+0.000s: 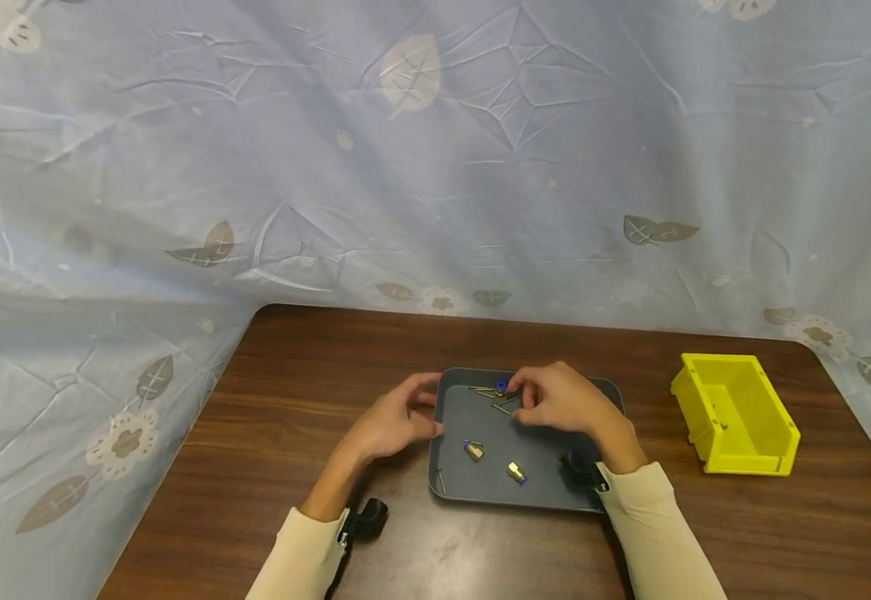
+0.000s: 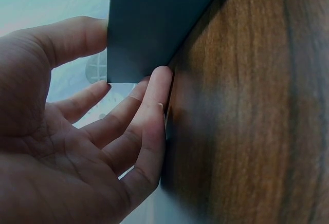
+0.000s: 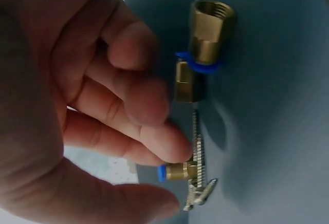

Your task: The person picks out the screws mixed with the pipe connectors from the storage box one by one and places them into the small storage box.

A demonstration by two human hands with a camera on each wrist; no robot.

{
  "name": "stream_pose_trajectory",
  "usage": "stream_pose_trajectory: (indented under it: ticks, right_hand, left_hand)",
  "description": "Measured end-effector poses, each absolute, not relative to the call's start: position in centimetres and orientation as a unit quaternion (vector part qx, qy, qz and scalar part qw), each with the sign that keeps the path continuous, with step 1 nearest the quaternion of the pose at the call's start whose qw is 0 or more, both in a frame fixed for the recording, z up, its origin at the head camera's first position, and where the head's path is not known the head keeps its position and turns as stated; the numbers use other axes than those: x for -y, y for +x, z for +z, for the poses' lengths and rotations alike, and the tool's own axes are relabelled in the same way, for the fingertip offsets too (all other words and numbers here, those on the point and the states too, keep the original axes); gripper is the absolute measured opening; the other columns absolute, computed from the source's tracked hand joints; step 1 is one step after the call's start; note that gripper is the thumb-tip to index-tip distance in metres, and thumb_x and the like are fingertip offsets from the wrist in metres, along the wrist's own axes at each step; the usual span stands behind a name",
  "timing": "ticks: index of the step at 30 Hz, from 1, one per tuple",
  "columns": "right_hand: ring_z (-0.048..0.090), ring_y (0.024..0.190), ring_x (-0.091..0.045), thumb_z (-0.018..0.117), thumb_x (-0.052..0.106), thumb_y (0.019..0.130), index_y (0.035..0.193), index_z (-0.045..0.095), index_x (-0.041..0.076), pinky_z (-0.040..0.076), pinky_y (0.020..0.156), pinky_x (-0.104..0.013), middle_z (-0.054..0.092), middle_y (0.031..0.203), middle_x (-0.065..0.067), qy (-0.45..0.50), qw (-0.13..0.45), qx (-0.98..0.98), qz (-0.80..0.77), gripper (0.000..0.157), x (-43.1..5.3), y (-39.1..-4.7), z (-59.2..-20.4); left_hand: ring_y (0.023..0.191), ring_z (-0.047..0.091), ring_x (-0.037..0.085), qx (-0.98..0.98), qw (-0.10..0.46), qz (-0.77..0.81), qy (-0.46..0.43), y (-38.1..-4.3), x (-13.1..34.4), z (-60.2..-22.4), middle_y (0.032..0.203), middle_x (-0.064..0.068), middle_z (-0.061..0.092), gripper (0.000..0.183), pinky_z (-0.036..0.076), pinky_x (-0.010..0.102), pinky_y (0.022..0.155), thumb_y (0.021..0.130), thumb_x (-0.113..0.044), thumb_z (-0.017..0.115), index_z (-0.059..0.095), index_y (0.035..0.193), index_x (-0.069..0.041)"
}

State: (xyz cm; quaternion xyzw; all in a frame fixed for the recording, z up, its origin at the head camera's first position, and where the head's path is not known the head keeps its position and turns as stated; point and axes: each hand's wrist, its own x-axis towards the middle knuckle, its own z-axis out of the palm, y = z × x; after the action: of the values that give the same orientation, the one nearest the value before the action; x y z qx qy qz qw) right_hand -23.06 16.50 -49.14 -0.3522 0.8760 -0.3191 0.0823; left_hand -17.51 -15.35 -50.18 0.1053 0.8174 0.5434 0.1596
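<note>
My left hand (image 1: 397,423) is at the left side of a grey tray (image 1: 480,497), thumb and fingers spread along its outer wall. In the left wrist view the thumb touches the tray's edge (image 2: 139,34), with the fingertips at its lower corner. Over the tray's far part, my right hand (image 1: 558,400) reaches down with thumb and fingers apart. Just by its fingertips are several screws (image 1: 503,409) and a brass fitting with a blue ring (image 1: 501,388). Two other brass fittings, one left (image 1: 474,451) and one right (image 1: 516,472), lie nearer the tray's front.
To the right on the brown wooden table (image 1: 300,367) stands a yellow bin (image 1: 768,417). One more screw (image 1: 441,481) lies in the tray's front left corner. A patterned pale cloth (image 1: 435,183) hangs behind the table.
</note>
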Motion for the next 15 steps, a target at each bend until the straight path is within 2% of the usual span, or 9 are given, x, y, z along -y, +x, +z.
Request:
stream_pose_trajectory:
  ticks: [6, 15]
  right_hand:
    - [0.052, 0.057, -0.001, 0.085, 0.012, 0.09, 0.117, 0.078, 0.001, 0.047, 0.063, -0.027, 0.061, 0.067, 0.016, -0.328, 0.072, -0.9, -0.277, 0.031, -16.31, -23.27, -49.54]
    - [0.048, 0.054, -0.004, 0.084, 0.009, 0.092, 0.113, 0.081, 0.003, 0.044, 0.06, -0.029, 0.056, 0.063, 0.013, -0.305, 0.057, -0.92, -0.24, 0.022, -16.34, -23.26, -49.7]
  left_hand:
    - [0.102, 0.079, 0.026, -0.815, 0.163, 0.546, 0.104, -17.55, 15.35, -50.05, 0.14, 0.023, 0.069, 0.081, 0.06, 0.043, 0.095, 0.094, -0.003, 0.083, 0.045, 0.165, -0.006]
    - [0.103, 0.079, 0.026, -0.816, 0.165, 0.544, 0.099, -17.5, 15.35, -49.92, 0.14, 0.022, 0.069, 0.081, 0.06, 0.045, 0.096, 0.095, -0.004, 0.083, 0.045, 0.166, -0.007]
